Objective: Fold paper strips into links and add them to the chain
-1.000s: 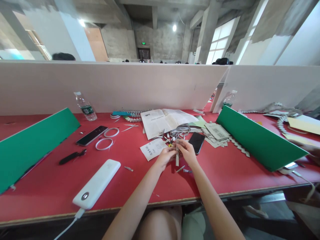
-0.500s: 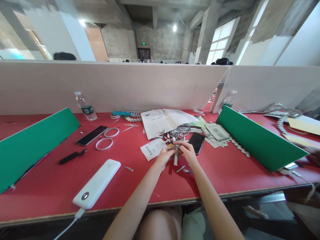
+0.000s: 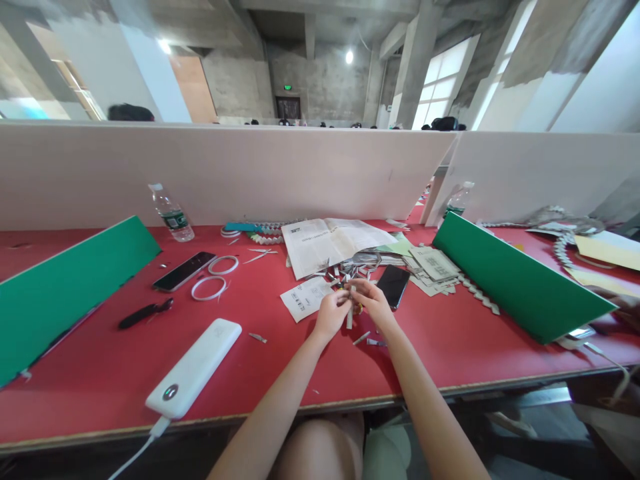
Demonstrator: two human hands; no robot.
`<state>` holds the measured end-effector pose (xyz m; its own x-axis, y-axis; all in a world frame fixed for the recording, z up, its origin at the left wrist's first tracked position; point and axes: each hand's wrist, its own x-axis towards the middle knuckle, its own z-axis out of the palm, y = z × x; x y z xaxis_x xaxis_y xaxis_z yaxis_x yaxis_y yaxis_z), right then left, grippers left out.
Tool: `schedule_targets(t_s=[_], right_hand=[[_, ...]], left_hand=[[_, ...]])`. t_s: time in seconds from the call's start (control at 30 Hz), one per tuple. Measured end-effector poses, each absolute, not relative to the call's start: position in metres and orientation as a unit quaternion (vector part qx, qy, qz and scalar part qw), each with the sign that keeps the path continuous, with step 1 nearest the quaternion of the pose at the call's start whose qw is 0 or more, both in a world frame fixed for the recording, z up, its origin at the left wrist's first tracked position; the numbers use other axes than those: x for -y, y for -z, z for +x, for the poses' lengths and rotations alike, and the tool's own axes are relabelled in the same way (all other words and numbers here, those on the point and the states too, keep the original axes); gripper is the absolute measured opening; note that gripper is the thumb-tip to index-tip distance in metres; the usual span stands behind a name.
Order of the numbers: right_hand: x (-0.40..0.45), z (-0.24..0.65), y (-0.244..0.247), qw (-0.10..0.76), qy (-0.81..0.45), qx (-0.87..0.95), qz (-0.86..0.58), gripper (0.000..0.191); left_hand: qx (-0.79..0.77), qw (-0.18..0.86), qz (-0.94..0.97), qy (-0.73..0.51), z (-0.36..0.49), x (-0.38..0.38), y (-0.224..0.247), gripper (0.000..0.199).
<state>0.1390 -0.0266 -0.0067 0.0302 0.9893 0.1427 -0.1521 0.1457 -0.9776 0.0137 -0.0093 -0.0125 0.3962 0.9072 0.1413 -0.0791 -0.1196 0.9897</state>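
At the near edge of the red table (image 3: 280, 373), a white power bank (image 3: 197, 367) lies at an angle on the left, with a white cord (image 3: 135, 457) plugged into its near end. Further in, two paper scraps (image 3: 361, 338) lie just on the near side of the hands.

The left hand (image 3: 334, 312) and the right hand (image 3: 371, 300) meet above the table, fingertips closed on a narrow paper strip (image 3: 350, 319). The strip sits between them, its lower end pointing toward the person. Something small and yellow shows by the right hand's fingers, too hidden to name.

A black-handled tool (image 3: 143, 315) lies well off to the left. Beside the left hand is a printed slip (image 3: 306, 298); beside the right, a dark phone (image 3: 393, 287). Two white rings (image 3: 209, 288) lie next to another phone (image 3: 184, 271).

Just beyond the hands is a heap of folded strips (image 3: 357, 263), partly under a large printed sheet (image 3: 335, 243), with a stack of cut paper (image 3: 434, 263) to its right. Green boards (image 3: 515, 280) stand at both sides. A water bottle (image 3: 173, 217) stands near the white partition (image 3: 225, 173).
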Motion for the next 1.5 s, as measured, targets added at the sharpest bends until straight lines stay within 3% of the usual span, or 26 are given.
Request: schedule_targets(t_s=[0.4,0.63,0.97,1.5], right_hand=[[0.028,0.140,0.011,0.579,-0.512,0.469,-0.427,0.029],[0.055,0.135,0.014,0.596,-0.293,0.544,-0.513,0.025],[0.034,0.125,0.027,0.579,-0.398,0.526,-0.479,0.029],[0.029,0.124,0.024,0.623,-0.443,0.469,-0.443,0.033]], left_hand=[[-0.351,0.495,0.674,-0.422,0.007,0.006,0.014,0.023],[-0.382,0.400,0.715,-0.428,0.007,0.022,0.014,0.014],[-0.432,0.520,0.608,-0.415,-0.005,0.022,0.025,0.013],[-0.423,0.549,0.571,-0.440,-0.003,0.011,0.024,0.008]])
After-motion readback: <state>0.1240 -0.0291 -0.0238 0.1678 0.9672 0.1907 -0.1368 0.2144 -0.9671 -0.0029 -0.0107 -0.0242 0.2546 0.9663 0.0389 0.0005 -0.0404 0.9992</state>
